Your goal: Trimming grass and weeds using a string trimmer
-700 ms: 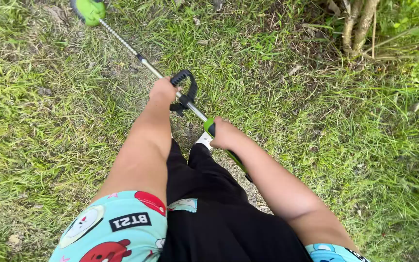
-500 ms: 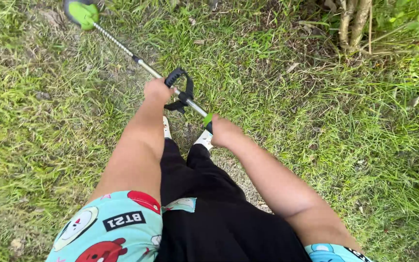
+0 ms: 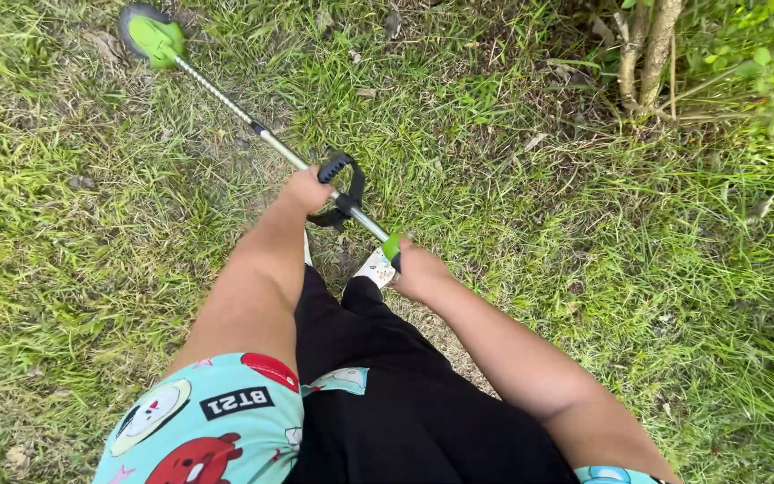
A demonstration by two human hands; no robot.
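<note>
Person w/ a string trimmer [image 3: 262,134], both hands on it. Left hand [image 3: 305,190] wrapped shut around the black loop handle [image 3: 340,190] mid-shaft; right hand [image 3: 418,269] closed tight on the rear grip [image 3: 391,246], only a bit of green plastic showing past the fingers. Trimmer runs diagonally from the hands up-left; cutting head [image 3: 150,34] w/ bright green guard sits low at the grass near the top-left corner, well apart from the feet. Progress, judged from the turf only: patch around the head and along the shaft looks shorter, thinner, w/ brown thatch and dry leaves showing; grass [image 3: 674,314] to the right and toward the shrub stems [image 3: 642,54] is long, dense, untouched-looking, so most of the right side is left. Can't tell if the line is spinning, head too small/blurred. Materials: shaft is bare metal tube, smooth, slim, w/ a black collar partway; loop handle is hard black plastic, D-shaped; guard is glossy green plastic, rounded. Grass is soft, tufty, uneven, mixed green and straw. Stems are woody, thin, pale bark, leafy bush beside them top-right. Person wears black trousers [image 3: 387,394], light shoe [image 3: 374,267] visible just below the right hand, teal sleeves [image 3: 217,421] w/ cartoon print.
</note>
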